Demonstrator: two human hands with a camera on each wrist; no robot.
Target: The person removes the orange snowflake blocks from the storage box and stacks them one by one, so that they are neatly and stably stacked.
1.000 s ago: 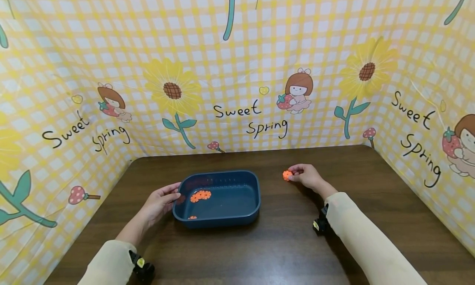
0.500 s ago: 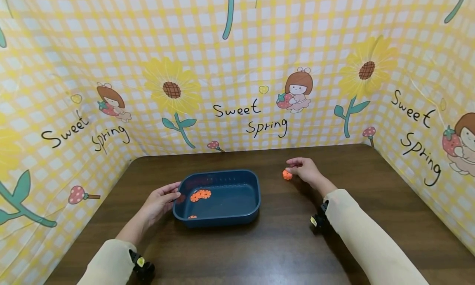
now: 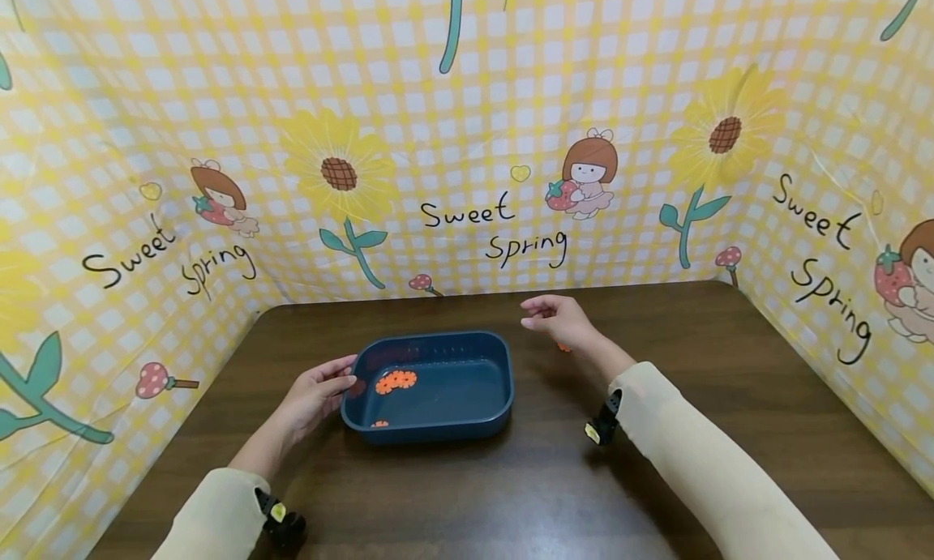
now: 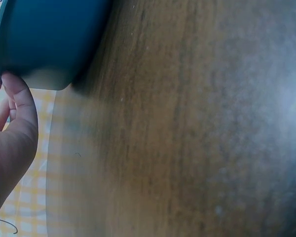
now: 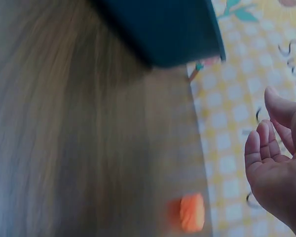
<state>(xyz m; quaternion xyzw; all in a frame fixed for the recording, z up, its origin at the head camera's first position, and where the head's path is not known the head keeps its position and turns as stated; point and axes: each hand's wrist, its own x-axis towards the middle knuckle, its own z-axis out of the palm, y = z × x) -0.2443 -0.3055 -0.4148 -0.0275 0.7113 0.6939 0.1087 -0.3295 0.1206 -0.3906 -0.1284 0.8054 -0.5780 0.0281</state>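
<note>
A dark blue rectangular basin [image 3: 452,435] stands on the brown table, left of the middle. My left hand [image 3: 312,399] pinches its left rim, thumb on the near side, as the left wrist view [image 4: 19,108] also shows. Inside the basin lie a few orange flower-shaped plastic discs [image 3: 397,380], grouped toward the left, and another orange disc [image 3: 379,424] near the front wall. My right hand [image 3: 565,323] hovers right of the basin with relaxed fingers, holding nothing. Below it a small orange notched piece [image 5: 192,212], seemingly stacked discs, rests on the table, mostly hidden in the head view.
The wooden table [image 3: 452,503] carries the basin and the orange piece. Yellow-checked cloth [image 3: 467,155] with printed flowers hangs behind and along both sides. A black camera [image 3: 604,421] is strapped at the right wrist, another camera [image 3: 283,523] at the left.
My right hand has let go of the orange piece, leaving it on the table, then lifted and moved left toward the basin. My left hand and the basin have stayed put.
</note>
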